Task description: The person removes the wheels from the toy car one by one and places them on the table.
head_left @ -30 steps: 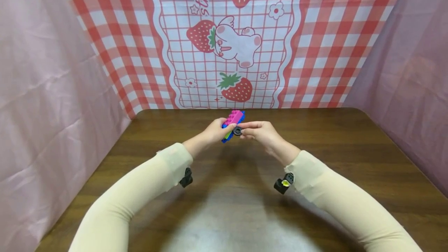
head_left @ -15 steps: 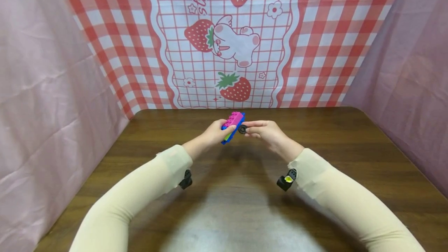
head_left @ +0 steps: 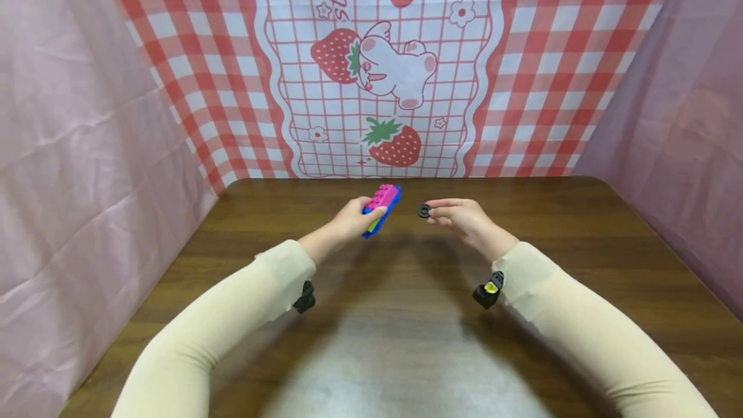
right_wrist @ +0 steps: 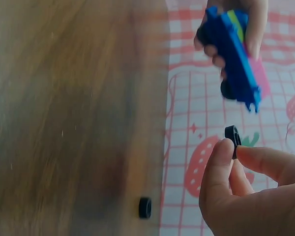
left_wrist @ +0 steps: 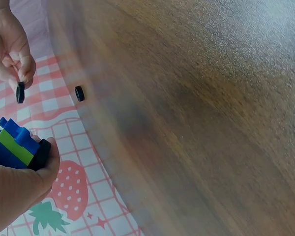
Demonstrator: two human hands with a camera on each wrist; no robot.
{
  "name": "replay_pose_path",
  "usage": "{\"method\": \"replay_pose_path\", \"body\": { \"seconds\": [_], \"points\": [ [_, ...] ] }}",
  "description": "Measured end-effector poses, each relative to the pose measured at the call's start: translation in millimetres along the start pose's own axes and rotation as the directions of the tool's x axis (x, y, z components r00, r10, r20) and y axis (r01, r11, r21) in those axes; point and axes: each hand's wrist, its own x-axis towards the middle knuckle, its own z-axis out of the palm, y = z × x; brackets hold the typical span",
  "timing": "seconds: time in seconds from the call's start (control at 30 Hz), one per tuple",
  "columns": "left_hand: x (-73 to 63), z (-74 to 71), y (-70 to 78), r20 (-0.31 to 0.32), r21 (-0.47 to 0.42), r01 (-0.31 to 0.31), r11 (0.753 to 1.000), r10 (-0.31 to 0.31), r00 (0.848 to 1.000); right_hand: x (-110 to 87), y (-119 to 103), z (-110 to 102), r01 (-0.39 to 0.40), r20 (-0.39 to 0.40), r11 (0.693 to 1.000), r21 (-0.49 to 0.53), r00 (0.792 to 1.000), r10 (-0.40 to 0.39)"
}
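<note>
My left hand grips a toy car built of bricks, pink on top with a blue base and some lime green. In the right wrist view black wheels show along one side of its blue base. To the right, apart from the car, my right hand pinches a small black wheel between thumb and fingers. Another black wheel lies near the table's far edge in the left wrist view; I cannot make it out in the head view.
The brown wooden table extends below both forearms. A strawberry-print checked cloth hangs behind its far edge. Pink curtains flank both sides. Each wrist wears a small black camera.
My right hand has drawn away from the toy car to the right, carrying the wheel, so a gap has opened between them. My left hand has shifted slightly left with the car.
</note>
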Motion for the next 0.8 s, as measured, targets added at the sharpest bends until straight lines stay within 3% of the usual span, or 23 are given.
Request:
{"method": "replay_pose_path", "body": {
  "seconds": [0.27,0.53,0.8],
  "points": [
    [-0.6,-0.4,-0.2,-0.001,0.007,0.004,1.0,-0.004,1.0,16.6,2,-29,-0.076,-0.066,0.997,0.011,0.995,0.077],
    [-1.2,-0.6,-3.3,0.007,-0.008,0.03,1.0,-0.03,1.0,27.9,5,-47,-0.096,-0.136,0.986,0.137,0.984,0.114],
    [-1.5,-2.5,0.8,0.011,-0.006,0.029,1.0,-0.029,1.0,36.3,6,-57,-0.139,-0.199,0.984,0.11,0.967,0.159]
  ]
}}
